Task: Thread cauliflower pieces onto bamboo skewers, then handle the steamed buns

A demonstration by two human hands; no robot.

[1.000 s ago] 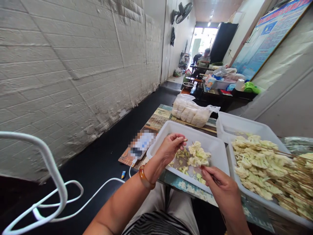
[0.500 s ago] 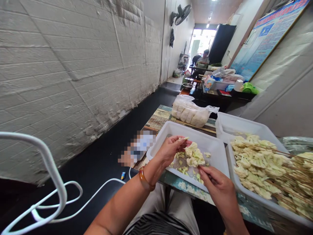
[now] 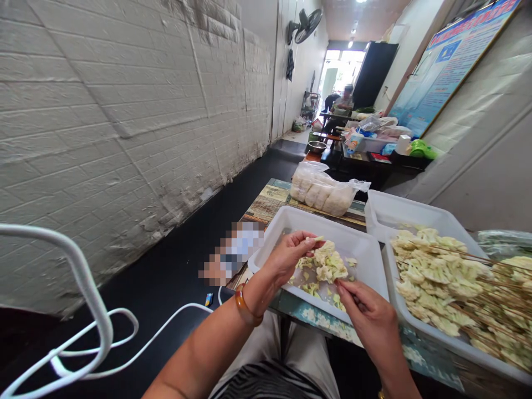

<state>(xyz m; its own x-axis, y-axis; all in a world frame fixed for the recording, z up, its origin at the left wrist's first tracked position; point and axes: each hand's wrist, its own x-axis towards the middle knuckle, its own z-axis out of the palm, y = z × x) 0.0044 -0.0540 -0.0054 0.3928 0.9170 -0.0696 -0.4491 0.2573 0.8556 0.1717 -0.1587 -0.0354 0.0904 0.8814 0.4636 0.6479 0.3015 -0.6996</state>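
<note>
Cauliflower piece point(image 3: 316, 239): small pale bit, pinched between thumb and fingertips of the left hand point(image 3: 291, 252), above the near tray.
Left hand: raised over the white tray point(image 3: 366, 260), fingers closed on the piece.
Right hand point(image 3: 368, 318): at the tray's near rim, fingers pressed together on something thin; what it is cannot be told.
Loose florets point(image 3: 328, 266): lie in the tray between both hands.
Skewered cauliflower point(image 3: 449, 282): heaped in the tray to the right, well apart from the left hand.
</note>
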